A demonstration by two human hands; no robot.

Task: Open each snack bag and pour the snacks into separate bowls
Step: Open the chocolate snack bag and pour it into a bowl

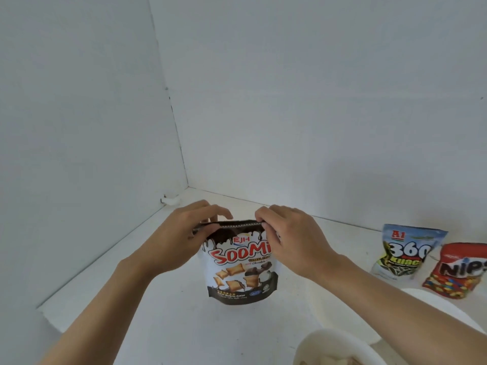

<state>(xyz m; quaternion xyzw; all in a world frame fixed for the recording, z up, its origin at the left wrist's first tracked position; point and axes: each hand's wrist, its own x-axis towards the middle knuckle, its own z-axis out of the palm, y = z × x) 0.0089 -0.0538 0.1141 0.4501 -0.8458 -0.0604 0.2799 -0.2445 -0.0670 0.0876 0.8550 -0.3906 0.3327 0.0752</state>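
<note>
- The cereal bag (pixel 238 262) stood upright on the white table (pixel 163 299).
- Left hand (pixel 181 233) and right hand (pixel 292 235) each pinched its top seam.
- It looked light, crinkly and slippery, best gripped at that seam.

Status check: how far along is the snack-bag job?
Done: nothing clear; the near bowl is cropped, contents unreadable. In hand: left hand and right hand pinch the top edge of the upright Soomi bag; it looks not yet open. Left: the 360 bag and Nips bag wait at the right, plus all pouring.
</note>
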